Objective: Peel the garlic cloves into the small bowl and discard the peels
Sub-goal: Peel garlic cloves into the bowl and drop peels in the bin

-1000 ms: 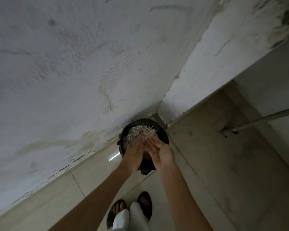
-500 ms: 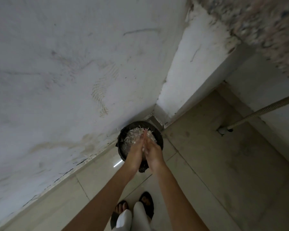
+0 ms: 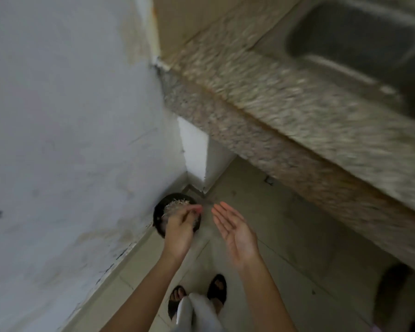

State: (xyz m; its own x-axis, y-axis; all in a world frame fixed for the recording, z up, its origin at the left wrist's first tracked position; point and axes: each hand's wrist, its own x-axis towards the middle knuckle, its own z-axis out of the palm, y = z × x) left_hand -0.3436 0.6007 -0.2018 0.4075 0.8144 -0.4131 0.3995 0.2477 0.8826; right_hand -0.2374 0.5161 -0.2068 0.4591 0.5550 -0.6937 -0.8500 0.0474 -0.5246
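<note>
A stained wall fills the left. At its foot, a black bin holds the peels. The left hand hangs over it and partly hides it, fingers too blurred to tell their grip. The right hand is spread, palm up, just beside. A counter with a sink overhangs the floor on the right.

Dim, flat indoor light, heavy motion blur on countertop, wide-angle edge distortion
</note>
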